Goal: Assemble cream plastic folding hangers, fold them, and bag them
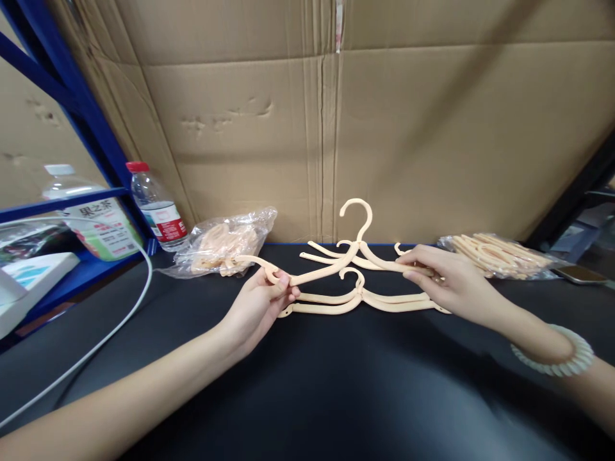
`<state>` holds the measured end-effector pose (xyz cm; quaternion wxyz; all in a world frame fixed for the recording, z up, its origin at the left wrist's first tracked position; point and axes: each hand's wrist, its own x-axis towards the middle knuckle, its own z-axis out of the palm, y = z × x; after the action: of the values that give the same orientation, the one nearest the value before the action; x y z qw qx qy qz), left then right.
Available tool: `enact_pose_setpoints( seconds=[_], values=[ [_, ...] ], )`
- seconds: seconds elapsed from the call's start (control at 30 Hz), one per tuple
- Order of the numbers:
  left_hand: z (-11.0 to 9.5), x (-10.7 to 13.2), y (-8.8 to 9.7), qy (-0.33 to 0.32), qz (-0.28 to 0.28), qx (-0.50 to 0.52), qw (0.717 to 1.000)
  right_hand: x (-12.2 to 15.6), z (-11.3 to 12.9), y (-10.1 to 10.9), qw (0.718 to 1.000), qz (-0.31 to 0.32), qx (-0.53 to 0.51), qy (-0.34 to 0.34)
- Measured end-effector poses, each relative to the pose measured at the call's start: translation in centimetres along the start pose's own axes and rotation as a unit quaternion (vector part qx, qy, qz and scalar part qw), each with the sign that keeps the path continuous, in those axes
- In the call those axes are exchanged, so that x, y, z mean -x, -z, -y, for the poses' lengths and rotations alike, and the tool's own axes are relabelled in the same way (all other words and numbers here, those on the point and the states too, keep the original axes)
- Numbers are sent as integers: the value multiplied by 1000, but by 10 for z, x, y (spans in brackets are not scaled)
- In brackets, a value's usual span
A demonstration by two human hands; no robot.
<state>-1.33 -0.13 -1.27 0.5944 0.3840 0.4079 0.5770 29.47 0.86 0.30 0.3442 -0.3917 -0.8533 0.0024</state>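
Note:
A beige plastic clothes hanger is held up with its hook at the top, between my two hands. My left hand pinches its left arm near the end; a curved beige piece sticks out to the left from these fingers, and its joint is hidden by them. My right hand grips the right arm's end, which the fingers cover. Just below and in front, more beige hangers lie together on the black table. Loose beige hanger parts lie behind the held one.
At the back left is a clear bag of beige parts, beside a red-capped bottle. Another bag of parts and a phone lie right. A white cable crosses the left side. Cardboard stands behind.

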Motion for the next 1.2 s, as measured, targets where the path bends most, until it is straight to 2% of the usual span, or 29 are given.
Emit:
enact_pose_setpoints(
  seconds=[0.1, 0.2, 0.27, 0.33, 0.37, 0.43, 0.47, 0.53, 0.63, 0.73, 0.83, 0.93, 1.2],
  values=[
    [-1, 1, -1, 0, 0, 22, 1000, 0, -1, -1, 1000, -25, 9, -10],
    [-3, 8, -4, 25, 16, 3, 1000, -1, -4, 0, 998, -51, 27, -33],
    [-3, 17, -7, 25, 65, -60, 996, -1, -5, 0, 996, -60, 26, -53],
    [-2, 28, -9, -38, 147, -183, 971, -1, -7, 1, 996, -55, 7, -65],
    [-2, 34, -11, -97, 195, -261, 940, 0, -7, 2, 997, -46, -7, -67],
    [-3, 45, -12, -225, 291, -390, 844, 0, -7, 3, 996, -13, -37, -76],
    [-3, 49, -12, -272, 335, -434, 791, 1, -6, 3, 995, 10, -51, -85],
    [-2, 54, -12, -324, 404, -495, 698, 1, -3, 3, 988, 64, -83, -116],
    [3, 52, -9, -379, 428, -561, 599, 1, 3, 4, 965, 166, -131, -157],
    [7, 46, -5, -419, 406, -609, 537, -1, 5, 6, 955, 232, -126, -136],
    [9, 43, -3, -421, 403, -633, 510, 0, 2, 6, 951, 272, -84, -117],
    [9, 43, -3, -424, 409, -638, 496, 2, -2, 5, 946, 297, -65, -115],
    [8, 43, -5, -401, 409, -636, 517, 6, -7, 3, 944, 308, -46, -113]
  ],
)
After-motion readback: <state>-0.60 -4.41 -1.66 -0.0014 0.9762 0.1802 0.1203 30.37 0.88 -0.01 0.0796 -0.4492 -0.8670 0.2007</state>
